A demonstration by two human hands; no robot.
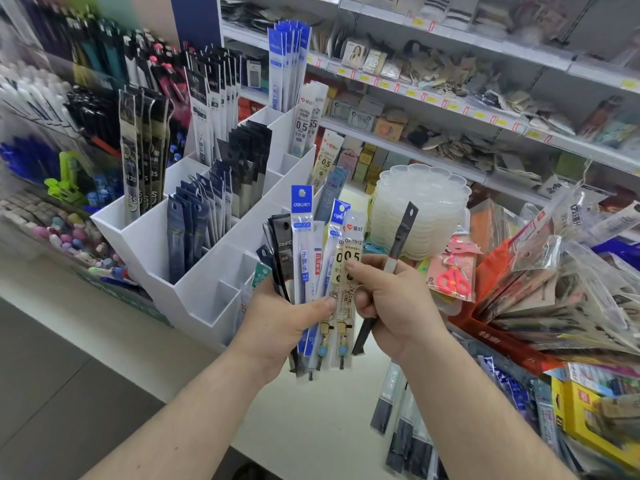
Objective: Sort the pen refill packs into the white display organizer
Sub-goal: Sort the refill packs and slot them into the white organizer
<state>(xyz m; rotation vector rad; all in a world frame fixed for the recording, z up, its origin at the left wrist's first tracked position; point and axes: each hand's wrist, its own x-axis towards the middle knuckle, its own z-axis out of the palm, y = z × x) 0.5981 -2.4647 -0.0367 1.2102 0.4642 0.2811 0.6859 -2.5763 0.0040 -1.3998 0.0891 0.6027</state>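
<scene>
My left hand (277,322) grips a fanned bunch of pen refill packs (306,258), blue-topped, black and cream ones, held upright in front of the white display organizer (201,292). My right hand (391,303) holds a single narrow black refill pack (398,240), tilted to the right, and its thumb touches the cream pack marked 0.5 (350,258) in the bunch. The organizer's stepped compartments hold dark blue, black and white packs; its nearest low compartments (228,289) look bare.
More dark refill packs (405,431) lie on the white counter at lower right. A stack of clear plastic palettes (419,209) stands behind my hands. A red bin of packaged goods (540,306) sits right. Pens and erasers fill the left; shelves run behind.
</scene>
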